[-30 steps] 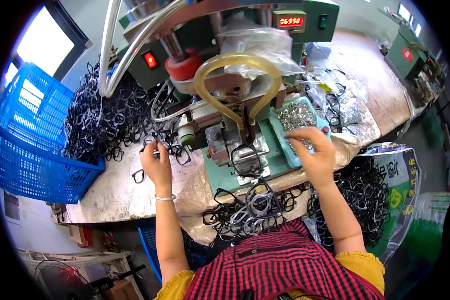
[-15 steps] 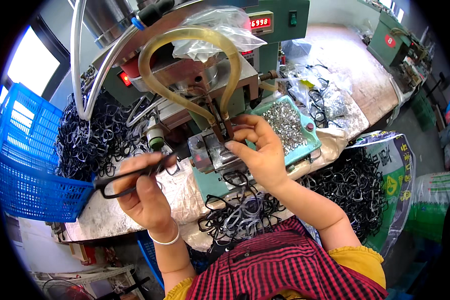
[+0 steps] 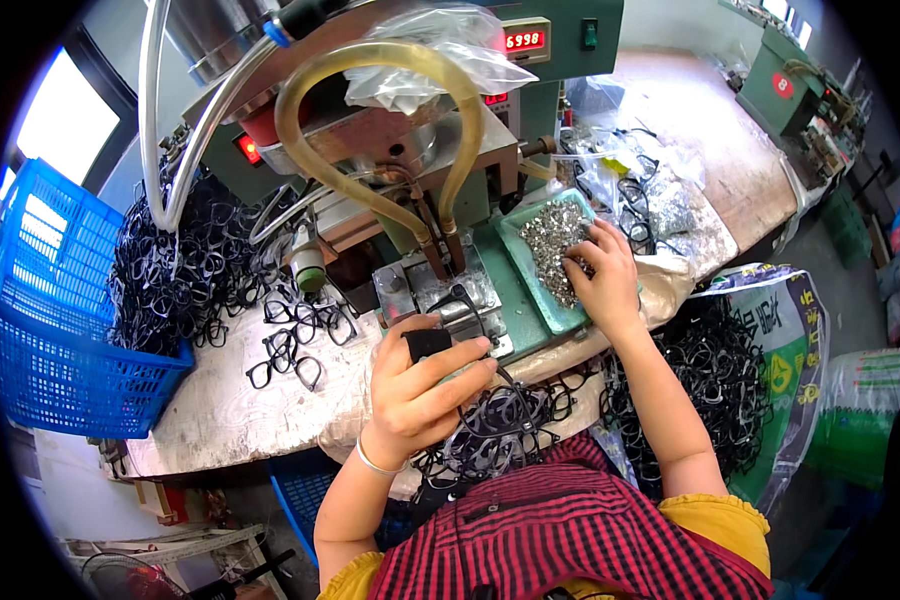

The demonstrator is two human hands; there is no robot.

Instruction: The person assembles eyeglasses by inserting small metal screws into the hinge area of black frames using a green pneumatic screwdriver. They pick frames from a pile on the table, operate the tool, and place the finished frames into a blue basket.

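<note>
My left hand point(image 3: 415, 390) is closed on a black eyeglass frame point(image 3: 429, 344), holding it against the metal fixture point(image 3: 475, 318) of the machine, below two copper-coloured electrode tips point(image 3: 448, 255). Part of the frame is hidden by my fingers. My right hand point(image 3: 608, 280) is over the green tray point(image 3: 567, 322), its curled fingertips among the small silvery metal parts point(image 3: 548, 232). Whatever lies between those fingertips is too small to make out. Close below my left hand, several more eyeglass frames point(image 3: 500, 420) are heaped at the table's front edge.
A blue basket point(image 3: 80, 385) lies tipped at the left beside a large pile of dark frames point(image 3: 185, 265). A few frames point(image 3: 295, 340) lie on the table left of the machine. Yellowish tubing point(image 3: 285, 110) loops above the fixture. An open sack of frames point(image 3: 770, 350) stands at the right.
My left hand has moved right, bringing the eyeglass frame from over the table to the fixture. My right hand has left the electrode tips and gone right to the tray of metal parts.
</note>
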